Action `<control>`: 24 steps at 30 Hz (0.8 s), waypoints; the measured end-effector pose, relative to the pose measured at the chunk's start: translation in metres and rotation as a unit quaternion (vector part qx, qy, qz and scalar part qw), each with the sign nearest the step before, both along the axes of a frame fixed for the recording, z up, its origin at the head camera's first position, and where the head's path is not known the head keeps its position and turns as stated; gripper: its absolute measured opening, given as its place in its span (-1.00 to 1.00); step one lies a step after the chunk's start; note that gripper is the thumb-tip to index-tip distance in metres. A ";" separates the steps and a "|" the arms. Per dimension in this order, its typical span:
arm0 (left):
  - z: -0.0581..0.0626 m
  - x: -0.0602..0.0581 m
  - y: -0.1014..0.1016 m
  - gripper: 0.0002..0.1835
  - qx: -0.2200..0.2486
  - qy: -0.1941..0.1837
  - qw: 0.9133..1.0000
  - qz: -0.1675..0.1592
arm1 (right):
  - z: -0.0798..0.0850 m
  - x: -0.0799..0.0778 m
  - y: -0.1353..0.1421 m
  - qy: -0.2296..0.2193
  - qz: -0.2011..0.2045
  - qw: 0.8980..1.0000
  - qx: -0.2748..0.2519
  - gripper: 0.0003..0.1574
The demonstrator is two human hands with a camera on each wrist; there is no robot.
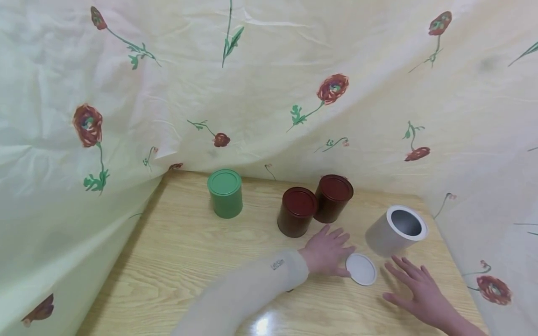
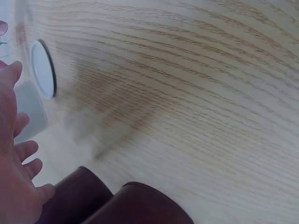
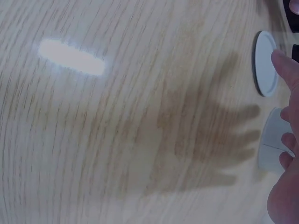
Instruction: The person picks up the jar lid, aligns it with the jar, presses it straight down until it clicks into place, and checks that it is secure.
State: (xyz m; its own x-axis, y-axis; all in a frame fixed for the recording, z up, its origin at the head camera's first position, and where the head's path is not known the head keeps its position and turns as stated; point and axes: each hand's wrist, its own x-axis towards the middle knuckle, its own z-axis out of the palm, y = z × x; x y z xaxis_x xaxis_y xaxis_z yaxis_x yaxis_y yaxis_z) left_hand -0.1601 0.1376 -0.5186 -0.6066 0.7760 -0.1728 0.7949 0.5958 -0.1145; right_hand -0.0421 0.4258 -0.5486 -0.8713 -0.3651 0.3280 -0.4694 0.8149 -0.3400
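Note:
A round white lid (image 1: 361, 269) lies flat on the wooden table, between the two hands in the head view. My left hand (image 1: 328, 252) is spread just left of it, fingers apart and nothing held, its thumb close to the lid's edge. On the other side, my right hand (image 1: 416, 290) hovers with fingers extended and holds nothing. Beyond the lid stands a white can (image 1: 380, 233), its top uncovered and its grey inside showing. Two dark red lidded cans, one nearer (image 1: 293, 223) and one farther (image 1: 332, 200), stand upright just past the left hand.
A green lidded can (image 1: 227, 200) stands upright at the back, left of the red cans. Flower-printed cloth (image 1: 252, 84) hangs behind and along both sides of the wooden table (image 1: 176, 261). Light glares off the table near the front.

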 end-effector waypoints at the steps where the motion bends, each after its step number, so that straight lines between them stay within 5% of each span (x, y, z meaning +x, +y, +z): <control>1: -0.002 -0.001 0.001 -0.17 0.000 0.000 1.000 -0.001 | -0.002 0.000 0.001 -0.003 -0.004 1.000 0.000 0.08; 13: -0.031 -0.005 0.010 -0.14 -0.012 0.001 1.000 0.003 | -0.020 -0.004 -0.005 -0.040 -0.045 0.998 0.000 -0.07; 24: -0.035 -0.005 0.009 -0.13 -0.019 -0.013 0.999 0.025 | -0.032 -0.008 -0.008 -0.042 -0.056 0.998 -0.004 -0.07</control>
State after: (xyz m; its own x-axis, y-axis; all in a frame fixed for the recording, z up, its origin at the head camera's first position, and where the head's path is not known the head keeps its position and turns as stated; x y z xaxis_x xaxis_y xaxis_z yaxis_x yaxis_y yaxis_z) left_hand -0.1654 0.1465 -0.5538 -0.6387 0.7376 -0.2189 0.7677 0.6300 -0.1170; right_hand -0.0501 0.4180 -0.5805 -0.9310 -0.2618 0.2544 -0.3452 0.8581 -0.3802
